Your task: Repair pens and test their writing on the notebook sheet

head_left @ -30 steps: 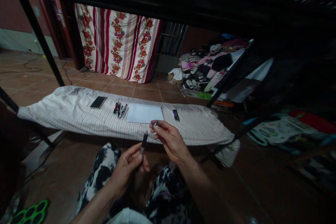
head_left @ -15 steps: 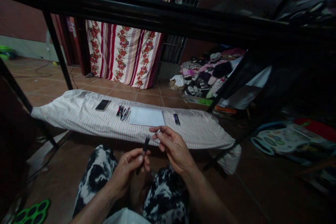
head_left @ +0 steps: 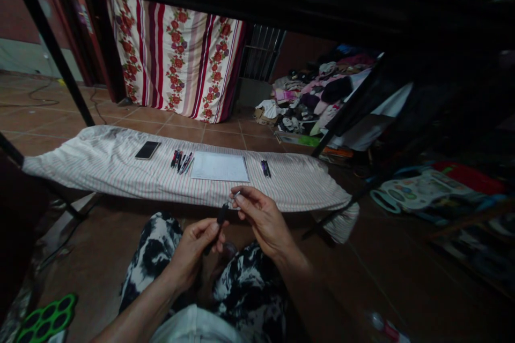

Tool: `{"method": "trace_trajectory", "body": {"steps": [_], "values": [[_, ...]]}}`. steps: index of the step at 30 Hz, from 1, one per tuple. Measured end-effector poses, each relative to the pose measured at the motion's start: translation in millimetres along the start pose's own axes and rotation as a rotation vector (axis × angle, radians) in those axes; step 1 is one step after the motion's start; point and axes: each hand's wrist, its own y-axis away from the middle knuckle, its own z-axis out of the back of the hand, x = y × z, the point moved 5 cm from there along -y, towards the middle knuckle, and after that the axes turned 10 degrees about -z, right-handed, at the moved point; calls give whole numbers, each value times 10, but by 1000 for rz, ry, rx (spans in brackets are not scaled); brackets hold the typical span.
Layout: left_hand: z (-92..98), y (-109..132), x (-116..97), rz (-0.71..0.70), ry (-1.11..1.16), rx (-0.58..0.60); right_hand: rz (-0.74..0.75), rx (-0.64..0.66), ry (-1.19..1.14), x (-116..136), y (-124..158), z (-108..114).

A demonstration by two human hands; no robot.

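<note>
My left hand (head_left: 201, 241) is closed around the dark barrel of a pen (head_left: 221, 214), which tilts up to the right above my knees. At the pen's upper end, my right hand (head_left: 259, 217) pinches a small silvery pen part (head_left: 237, 194) between thumb and fingertips; its exact kind is too small to make out. The two pieces are very close, and I cannot tell whether they touch. Beyond my hands, a spiral notebook (head_left: 220, 166) lies on a striped cloth (head_left: 120, 171), between a group of several pens (head_left: 182, 161) and a smaller group of pens (head_left: 266, 169).
A phone (head_left: 147, 150) lies at the cloth's left. Black metal frame bars (head_left: 52, 43) stand around it, with a thick beam overhead. Behind are a floral curtain (head_left: 177, 59) and a heap of clothes (head_left: 317, 94). A green-rimmed object (head_left: 48, 316) sits at lower left, a bottle (head_left: 386, 327) at lower right.
The silvery part and the pen's upper end have come closer together. Both hands keep their grips. The camera has tipped downward and shifted, bringing a bottle into view at lower right.
</note>
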Motion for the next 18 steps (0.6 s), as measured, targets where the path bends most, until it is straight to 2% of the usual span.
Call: {"method": "trace_trajectory", "body": {"steps": [7,18], "values": [[137,0,95,35,62,-59,17,-31,-33,-103,-41,-21],[254,-10,127,46,115,-107,-9,-72,51,-186,-131,-78]]}}
